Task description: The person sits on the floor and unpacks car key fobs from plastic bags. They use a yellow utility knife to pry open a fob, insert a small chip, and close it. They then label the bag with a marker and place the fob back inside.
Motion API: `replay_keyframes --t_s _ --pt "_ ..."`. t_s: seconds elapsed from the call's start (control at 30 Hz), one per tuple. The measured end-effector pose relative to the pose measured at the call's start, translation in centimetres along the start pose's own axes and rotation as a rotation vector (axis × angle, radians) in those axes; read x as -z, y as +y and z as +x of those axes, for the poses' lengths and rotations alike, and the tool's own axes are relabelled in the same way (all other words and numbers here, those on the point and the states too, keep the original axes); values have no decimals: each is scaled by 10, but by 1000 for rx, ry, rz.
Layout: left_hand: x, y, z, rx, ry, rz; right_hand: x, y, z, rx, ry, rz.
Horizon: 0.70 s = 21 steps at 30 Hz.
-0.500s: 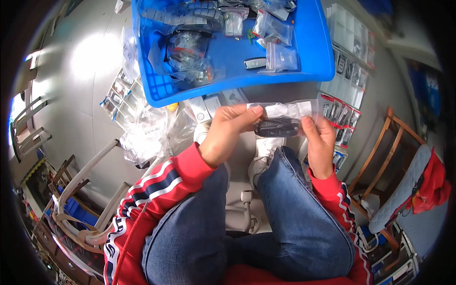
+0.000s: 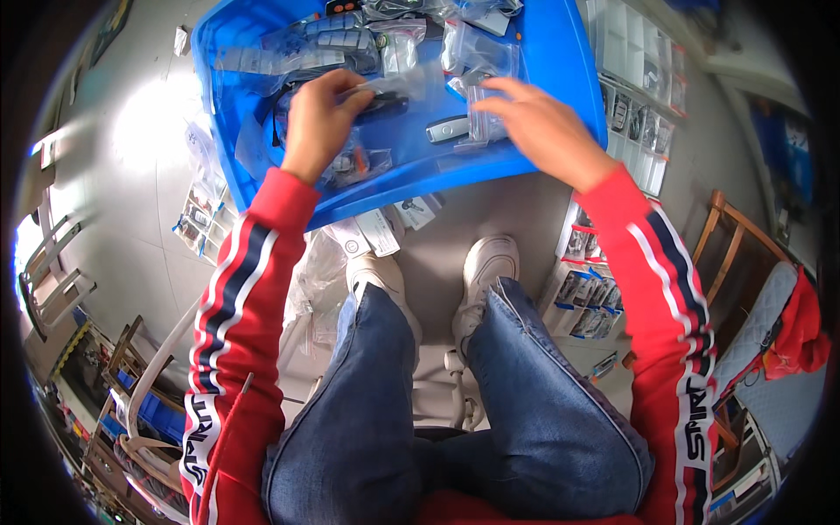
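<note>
Over the blue bin (image 2: 588,105), my left hand (image 2: 320,121) is closed on a clear plastic bag with a black car key fob (image 2: 386,103) in it; the bag is smeared by motion. Above the bin's right part hangs my right hand (image 2: 547,131), fingers stretched out and apart, nothing in it. Its fingertips are near a clear zip bag (image 2: 486,118); whether they touch it I cannot tell. Beside that bag a silver and black key fob (image 2: 448,129) lies on the bin floor. More clear bags of small parts (image 2: 398,48) fill the far side.
White compartment trays (image 2: 630,131) with bagged parts line the floor at right, another tray (image 2: 201,223) at left. Crumpled clear bags (image 2: 319,262) and small white boxes (image 2: 378,232) lie by my feet. A wooden chair (image 2: 717,236) stands at right.
Both hands have moved forward from above my knees to over the bin. My left hand carries the bagged key fob; my right hand has let go of the bag and opened.
</note>
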<state>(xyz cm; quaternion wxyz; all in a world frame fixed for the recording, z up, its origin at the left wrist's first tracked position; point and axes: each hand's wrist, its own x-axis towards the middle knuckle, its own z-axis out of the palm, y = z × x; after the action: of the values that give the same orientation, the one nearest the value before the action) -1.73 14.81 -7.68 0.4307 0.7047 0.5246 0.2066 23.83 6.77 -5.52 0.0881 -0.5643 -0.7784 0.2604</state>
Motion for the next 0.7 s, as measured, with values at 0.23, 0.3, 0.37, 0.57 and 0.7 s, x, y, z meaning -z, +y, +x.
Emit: replay_keyframes --t_s 0.23,0.3,0.37,0.57,0.7 --pt "-47 -26 12 198 -334 70 -19 17 37 -114 -687 -349" --pt "-52 -34 12 184 -374 100 -9 25 27 -238 -716 -392" --pt "-56 -41 12 74 -355 340 -1 31 19 -264 -644 -383" --pt "-86 -22 31 -324 -176 495 6 27 30 -352 -410 -250" --pt "-129 4 47 -100 -317 634 4 10 25 -424 -274 -97"
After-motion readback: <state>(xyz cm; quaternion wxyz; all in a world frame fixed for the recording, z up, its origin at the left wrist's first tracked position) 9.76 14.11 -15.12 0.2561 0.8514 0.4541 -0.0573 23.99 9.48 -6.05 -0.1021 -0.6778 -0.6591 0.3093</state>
